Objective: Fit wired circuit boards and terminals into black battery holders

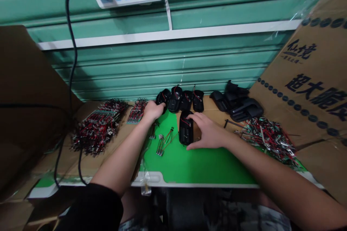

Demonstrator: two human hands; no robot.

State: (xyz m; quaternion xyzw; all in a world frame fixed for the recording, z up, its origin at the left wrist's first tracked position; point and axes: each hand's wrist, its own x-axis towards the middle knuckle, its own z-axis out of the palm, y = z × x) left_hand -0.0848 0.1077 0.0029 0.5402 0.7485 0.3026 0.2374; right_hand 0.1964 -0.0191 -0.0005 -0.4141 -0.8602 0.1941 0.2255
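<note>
Near twelve o'clock on the green mat point(200, 162), a black plastic case point(186, 128) with red wire showing lies under my right hand point(208, 133). Fingers spread across its right side, thumb at its lower edge; the span looks meant to steady it. At eleven o'clock, my left hand point(154, 111) meets a second black case point(163, 98). Its fingers curl forward and their tips are hidden, so I cannot tell whether they pinch. Three similar cases point(186, 100) stand beside that one at twelve o'clock, their close row apparently keeping them within reach. A few loose wired leads point(164, 144) lie by my left wrist. Heaps of wired circuit strips sit at ten o'clock point(97, 126) and two o'clock point(271, 140), seemingly sorted apart. Black moulded parts point(235, 103) are grouped at one o'clock, on cardboard point(214, 106).
</note>
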